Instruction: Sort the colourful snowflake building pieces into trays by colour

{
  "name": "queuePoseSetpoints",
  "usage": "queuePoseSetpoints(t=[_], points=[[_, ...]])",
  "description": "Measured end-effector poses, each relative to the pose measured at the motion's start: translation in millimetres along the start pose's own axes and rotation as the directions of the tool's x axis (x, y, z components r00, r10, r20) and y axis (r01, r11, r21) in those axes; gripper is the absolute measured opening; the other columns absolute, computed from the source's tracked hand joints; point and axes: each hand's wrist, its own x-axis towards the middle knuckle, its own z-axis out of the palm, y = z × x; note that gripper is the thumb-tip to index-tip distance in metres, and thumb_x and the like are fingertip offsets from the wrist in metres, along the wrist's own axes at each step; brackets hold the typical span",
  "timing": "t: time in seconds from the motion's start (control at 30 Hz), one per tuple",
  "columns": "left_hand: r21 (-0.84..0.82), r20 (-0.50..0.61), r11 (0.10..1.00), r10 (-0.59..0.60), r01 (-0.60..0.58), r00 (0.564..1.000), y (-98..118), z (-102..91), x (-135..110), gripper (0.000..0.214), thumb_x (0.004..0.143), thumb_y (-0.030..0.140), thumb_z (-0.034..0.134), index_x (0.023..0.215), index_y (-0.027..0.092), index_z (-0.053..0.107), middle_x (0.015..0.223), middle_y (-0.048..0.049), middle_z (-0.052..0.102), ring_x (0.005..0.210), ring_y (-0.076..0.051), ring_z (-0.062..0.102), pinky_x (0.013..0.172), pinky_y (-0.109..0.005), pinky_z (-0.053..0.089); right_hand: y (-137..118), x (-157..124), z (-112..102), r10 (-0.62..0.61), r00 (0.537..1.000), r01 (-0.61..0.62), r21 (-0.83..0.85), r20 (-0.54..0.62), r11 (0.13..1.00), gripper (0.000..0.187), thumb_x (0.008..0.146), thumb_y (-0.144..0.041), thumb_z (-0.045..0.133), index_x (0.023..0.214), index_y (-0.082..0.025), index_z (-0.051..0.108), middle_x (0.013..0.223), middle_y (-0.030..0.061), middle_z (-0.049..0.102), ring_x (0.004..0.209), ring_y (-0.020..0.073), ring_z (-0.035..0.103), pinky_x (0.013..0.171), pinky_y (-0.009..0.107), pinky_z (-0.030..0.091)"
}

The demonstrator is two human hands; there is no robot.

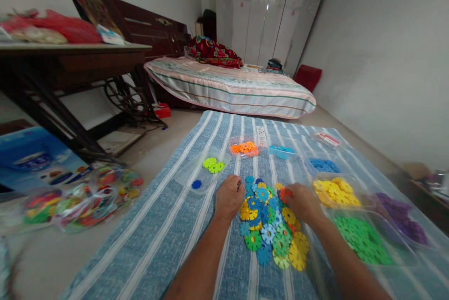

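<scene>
A loose pile of notched plastic snowflake discs [268, 233] in blue, green, yellow and orange lies on the striped cloth between my hands. At the pile's upper left, my left hand [228, 196] is closed with its fingers curled. What it holds, if anything, is hidden. My right hand [302, 201] pinches an orange snowflake disc [285, 194] at the pile's upper right edge. Sorted discs sit in clear trays around the pile: orange discs [244, 148], light blue discs [281, 151], blue discs [324, 165], yellow discs [336, 191], green discs [361, 238] and purple discs [398, 215].
Left of the pile, a clear tray [185, 171] holds lime discs [213, 165] and one dark blue disc [197, 184]. A red-and-white card [328, 139] lies at the far right. Bags of colourful pieces [94, 197] rest on the floor. A bed [231, 87] stands beyond the cloth-covered table [168, 225].
</scene>
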Motion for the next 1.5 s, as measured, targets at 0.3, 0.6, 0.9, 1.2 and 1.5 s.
queuePoseSetpoints(t=[0.3, 0.6, 0.9, 1.2, 1.5], points=[[-0.011, -0.014, 1.000, 0.011, -0.012, 1.000, -2, 2.6, -3, 0.011, 0.081, 0.017, 0.045, 0.079, 0.020, 0.055, 0.085, -0.0019, 0.060, 0.082, -0.014, 0.057, 0.075, -0.024, 0.042, 12, 18, 2, 0.046, 0.995, 0.003, 0.491, -0.088, 0.871, 0.015, 0.064, -0.021, 0.054, 0.068, -0.020, 0.069, 0.064, 0.0007, 0.068, 0.063, 0.0152, 0.061, 0.055, 0.023, 0.040], [-0.025, -0.022, 1.000, 0.009, -0.010, 1.000, -2, 2.1, -2, 0.010, 0.081, 0.017, 0.045, 0.080, 0.020, 0.055, 0.085, -0.0022, 0.060, 0.082, -0.014, 0.056, 0.075, -0.025, 0.042, -43, 97, -56, 0.131, 0.949, 0.116, 0.706, -0.286, 0.698, 0.036, 0.074, -0.041, 0.047, 0.085, -0.012, 0.066, 0.074, 0.0045, 0.067, 0.061, 0.0125, 0.057, 0.055, 0.023, 0.041], [-0.027, -0.010, 1.000, -0.001, 0.000, 1.000, -2, 2.5, 0, 0.009, 0.081, 0.018, 0.046, 0.080, 0.020, 0.055, 0.086, -0.0021, 0.060, 0.083, -0.014, 0.057, 0.077, -0.024, 0.042, -21, 58, -39, 0.029, 0.985, 0.048, 0.434, -0.168, 0.900, 0.015, 0.070, -0.029, 0.058, 0.070, -0.019, 0.070, 0.071, 0.0022, 0.066, 0.073, 0.0167, 0.059, 0.064, 0.025, 0.038], [-0.024, -0.013, 1.000, -0.001, 0.001, 1.000, -3, 4.6, 0, 0.010, 0.081, 0.019, 0.045, 0.081, 0.019, 0.055, 0.087, -0.0017, 0.060, 0.083, -0.014, 0.057, 0.077, -0.024, 0.042, -4, 27, -10, -0.010, 0.997, 0.009, 0.010, 0.074, 1.000, 0.036, 0.084, -0.043, 0.044, 0.084, -0.019, 0.071, 0.094, 0.0102, 0.064, 0.092, 0.0204, 0.058, 0.075, 0.028, 0.041], [-0.015, -0.016, 1.000, 0.003, -0.004, 1.000, -4, 3.3, 2, 0.011, 0.081, 0.019, 0.044, 0.080, 0.019, 0.055, 0.086, -0.0019, 0.061, 0.081, -0.014, 0.057, 0.074, -0.024, 0.041, -23, 23, -9, 0.057, 0.998, -0.058, -0.041, -0.031, 0.997, 0.037, 0.089, -0.031, 0.037, 0.083, -0.014, 0.069, 0.093, 0.0138, 0.065, 0.089, 0.0210, 0.060, 0.070, 0.028, 0.041]])
